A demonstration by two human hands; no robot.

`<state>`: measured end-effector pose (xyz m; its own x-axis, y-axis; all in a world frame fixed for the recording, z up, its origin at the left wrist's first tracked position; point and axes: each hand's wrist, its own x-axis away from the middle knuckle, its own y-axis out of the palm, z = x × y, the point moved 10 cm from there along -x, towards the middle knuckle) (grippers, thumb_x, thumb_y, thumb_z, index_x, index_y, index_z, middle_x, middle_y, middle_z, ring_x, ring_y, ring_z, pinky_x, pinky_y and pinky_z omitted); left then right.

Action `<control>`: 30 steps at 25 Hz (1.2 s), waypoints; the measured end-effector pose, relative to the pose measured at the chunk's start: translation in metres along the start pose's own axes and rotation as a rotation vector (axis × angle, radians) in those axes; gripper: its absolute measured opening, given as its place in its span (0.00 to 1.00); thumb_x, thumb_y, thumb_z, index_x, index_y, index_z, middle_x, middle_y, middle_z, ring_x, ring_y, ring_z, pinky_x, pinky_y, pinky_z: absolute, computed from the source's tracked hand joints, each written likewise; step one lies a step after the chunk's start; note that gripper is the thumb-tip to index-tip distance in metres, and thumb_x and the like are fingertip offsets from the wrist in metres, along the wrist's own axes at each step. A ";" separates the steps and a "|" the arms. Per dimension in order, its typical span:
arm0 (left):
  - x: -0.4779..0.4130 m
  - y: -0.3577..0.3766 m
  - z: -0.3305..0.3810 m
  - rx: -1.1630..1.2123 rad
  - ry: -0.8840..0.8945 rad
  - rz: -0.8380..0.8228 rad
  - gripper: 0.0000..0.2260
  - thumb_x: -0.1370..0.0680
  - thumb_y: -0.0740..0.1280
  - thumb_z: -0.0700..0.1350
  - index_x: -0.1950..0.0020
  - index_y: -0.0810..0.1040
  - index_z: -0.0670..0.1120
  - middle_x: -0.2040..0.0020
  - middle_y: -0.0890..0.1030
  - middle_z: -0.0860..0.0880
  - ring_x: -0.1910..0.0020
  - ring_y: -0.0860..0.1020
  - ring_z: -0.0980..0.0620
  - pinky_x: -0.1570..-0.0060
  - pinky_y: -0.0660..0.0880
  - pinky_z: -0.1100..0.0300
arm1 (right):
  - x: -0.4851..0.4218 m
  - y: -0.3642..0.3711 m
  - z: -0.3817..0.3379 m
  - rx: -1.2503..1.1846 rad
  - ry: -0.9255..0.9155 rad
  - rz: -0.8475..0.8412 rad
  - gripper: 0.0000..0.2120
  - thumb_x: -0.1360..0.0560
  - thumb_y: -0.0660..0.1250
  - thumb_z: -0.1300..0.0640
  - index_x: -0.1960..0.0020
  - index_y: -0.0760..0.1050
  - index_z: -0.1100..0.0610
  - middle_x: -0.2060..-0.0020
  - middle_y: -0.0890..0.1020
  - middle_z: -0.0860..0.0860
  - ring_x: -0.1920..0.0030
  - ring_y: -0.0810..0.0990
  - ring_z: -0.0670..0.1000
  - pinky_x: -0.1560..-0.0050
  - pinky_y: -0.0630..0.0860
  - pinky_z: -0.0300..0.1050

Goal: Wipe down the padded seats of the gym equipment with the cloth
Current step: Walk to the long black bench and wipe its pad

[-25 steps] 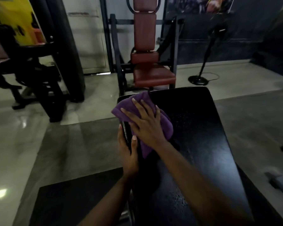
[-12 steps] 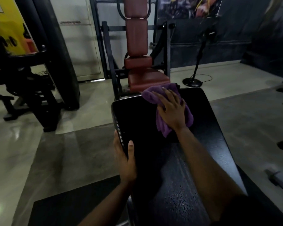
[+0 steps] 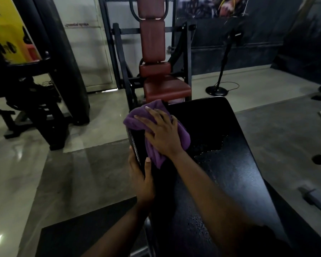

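Observation:
A black padded bench [image 3: 230,164] runs away from me, with wet droplets on its surface. A purple cloth [image 3: 137,119] lies bunched on the far left corner of the pad. My right hand [image 3: 161,134] presses flat on the cloth with fingers spread. My left hand [image 3: 141,175] grips the bench's left edge just below the cloth, thumb on top and fingers hidden under the side.
A brown padded seat machine [image 3: 163,86] with a black frame stands just beyond the bench. Dark equipment [image 3: 32,101] sits at the left. A floor stand [image 3: 219,89] is at the back right. A black mat [image 3: 85,234] lies on the floor at my left.
My right hand has slid the cloth from the far middle of the pad back to its far left corner. My left hand has stayed on the bench edge.

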<state>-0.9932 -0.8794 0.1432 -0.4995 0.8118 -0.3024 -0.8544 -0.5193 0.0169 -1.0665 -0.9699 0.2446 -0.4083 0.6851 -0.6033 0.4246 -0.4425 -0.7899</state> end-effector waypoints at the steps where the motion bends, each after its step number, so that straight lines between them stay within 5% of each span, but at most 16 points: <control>1: -0.001 -0.001 0.000 -0.009 -0.031 -0.018 0.33 0.26 0.56 0.63 0.25 0.60 0.47 0.27 0.66 0.47 0.28 0.65 0.51 0.28 0.62 0.51 | -0.002 -0.003 0.017 -0.004 0.054 0.009 0.25 0.30 0.55 0.46 0.33 0.68 0.42 0.32 0.71 0.50 0.33 0.68 0.54 0.40 0.66 0.66; 4: -0.021 -0.003 0.033 -0.362 0.091 -0.068 0.33 0.27 0.53 0.63 0.25 0.57 0.50 0.24 0.59 0.47 0.25 0.57 0.49 0.27 0.53 0.54 | -0.004 -0.010 0.059 -0.015 0.201 0.052 0.25 0.30 0.54 0.46 0.34 0.70 0.44 0.31 0.71 0.50 0.32 0.68 0.55 0.39 0.63 0.66; 8: -0.052 0.085 0.100 -0.867 0.858 -0.490 0.25 0.23 0.54 0.58 0.27 0.61 0.52 0.27 0.67 0.47 0.25 0.59 0.47 0.28 0.56 0.44 | 0.005 -0.021 0.113 -0.053 0.417 0.102 0.28 0.32 0.50 0.43 0.33 0.68 0.43 0.31 0.69 0.50 0.31 0.65 0.54 0.37 0.61 0.64; 11: -0.063 0.138 0.077 -1.216 1.217 -0.831 0.26 0.21 0.48 0.62 0.26 0.62 0.53 0.26 0.66 0.48 0.25 0.60 0.45 0.28 0.53 0.43 | 0.024 -0.032 0.168 -0.078 0.621 0.149 0.27 0.30 0.51 0.43 0.32 0.68 0.44 0.30 0.67 0.50 0.29 0.63 0.54 0.35 0.59 0.64; 14: -0.075 0.142 0.058 -1.365 1.250 -0.913 0.29 0.22 0.41 0.65 0.24 0.56 0.54 0.24 0.61 0.48 0.24 0.56 0.46 0.26 0.53 0.42 | 0.066 -0.039 0.225 -0.050 0.859 0.179 0.24 0.25 0.60 0.49 0.30 0.64 0.41 0.29 0.65 0.50 0.28 0.60 0.55 0.33 0.58 0.61; 18: -0.074 0.141 0.059 -1.346 1.221 -0.914 0.29 0.22 0.44 0.66 0.24 0.56 0.54 0.23 0.60 0.48 0.23 0.54 0.47 0.27 0.50 0.45 | 0.142 -0.056 0.274 -0.030 1.275 0.191 0.23 0.24 0.60 0.52 0.29 0.64 0.47 0.30 0.66 0.57 0.30 0.62 0.60 0.36 0.62 0.61; 21: -0.074 0.143 0.062 -1.335 1.226 -0.911 0.30 0.22 0.45 0.66 0.25 0.60 0.54 0.24 0.62 0.48 0.24 0.57 0.46 0.28 0.52 0.45 | 0.068 -0.058 0.221 0.000 0.934 0.257 0.24 0.27 0.58 0.52 0.31 0.66 0.45 0.32 0.69 0.56 0.34 0.66 0.62 0.40 0.66 0.60; 24: -0.071 0.145 0.063 -1.337 1.242 -0.921 0.30 0.23 0.45 0.66 0.31 0.69 0.50 0.27 0.67 0.46 0.25 0.61 0.44 0.28 0.54 0.44 | -0.006 -0.031 0.166 -0.051 0.632 0.091 0.24 0.25 0.60 0.49 0.30 0.63 0.41 0.28 0.64 0.50 0.29 0.60 0.55 0.34 0.58 0.63; 30: -0.069 0.144 0.058 -1.342 1.212 -0.969 0.34 0.23 0.41 0.68 0.26 0.64 0.51 0.26 0.66 0.45 0.26 0.62 0.43 0.30 0.53 0.42 | 0.076 -0.043 0.225 -0.013 1.030 0.193 0.25 0.24 0.60 0.49 0.28 0.60 0.40 0.27 0.63 0.49 0.27 0.58 0.53 0.32 0.58 0.60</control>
<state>-1.0907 -0.9946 0.2221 0.7695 0.6244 -0.1345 0.1735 -0.4070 -0.8968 -1.2976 -1.0285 0.2082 0.5505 0.7676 -0.3282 0.4205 -0.5946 -0.6853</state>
